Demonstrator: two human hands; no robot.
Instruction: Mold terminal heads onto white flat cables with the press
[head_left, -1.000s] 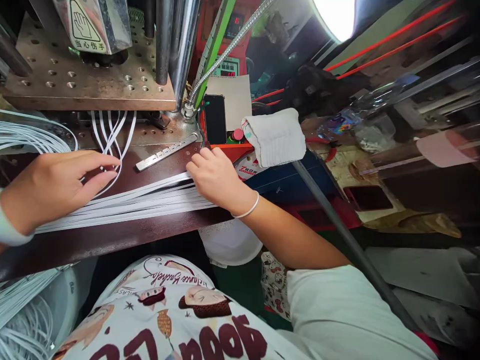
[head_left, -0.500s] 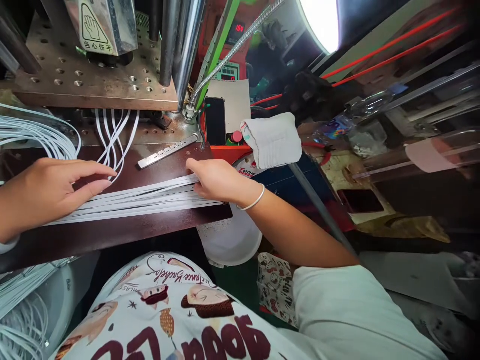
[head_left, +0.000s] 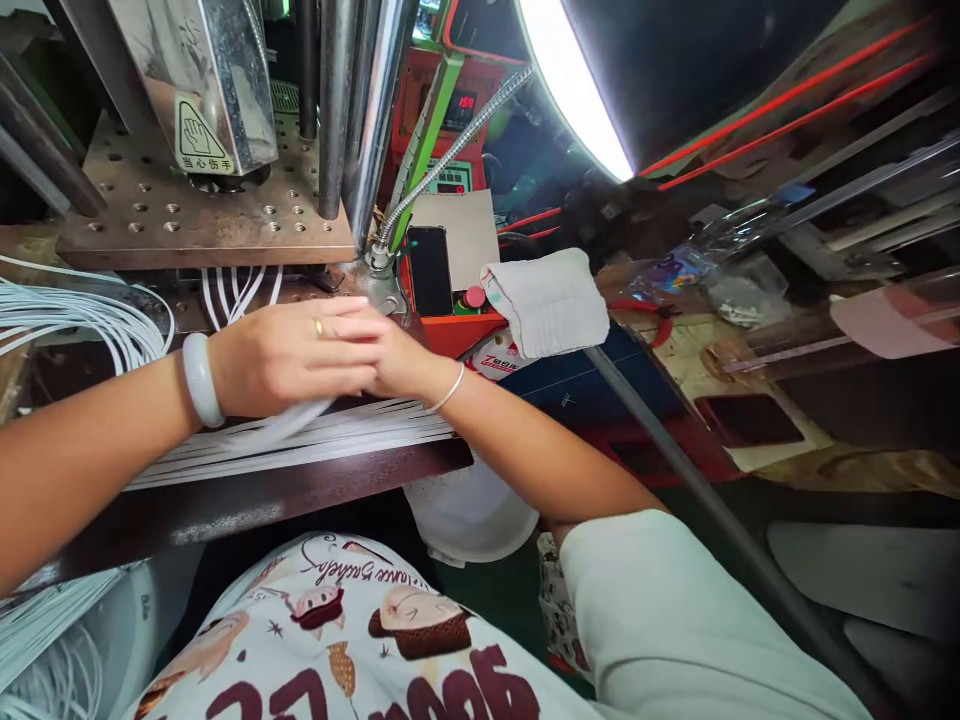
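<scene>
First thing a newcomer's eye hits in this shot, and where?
Probably the glaring white lamp at the top, just right of centre. Then the left hand overlapping the right hand left of centre, above flat white strips. At upper left, a yellowish hand-warning label stands out on a metal housing.

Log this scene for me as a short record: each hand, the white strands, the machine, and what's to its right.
Left hand: bare, gold ring, overlapping the right hand; grip hidden
Right hand: bare, partly covered; grip hidden
Strands: bundle of thin white strands on dark brown tabletop
Machine: flat metal plate with drilled holes; yellow hand-warning label above
To its right: black rectangular phone-like device, round red push-button, folded white cloth
</scene>
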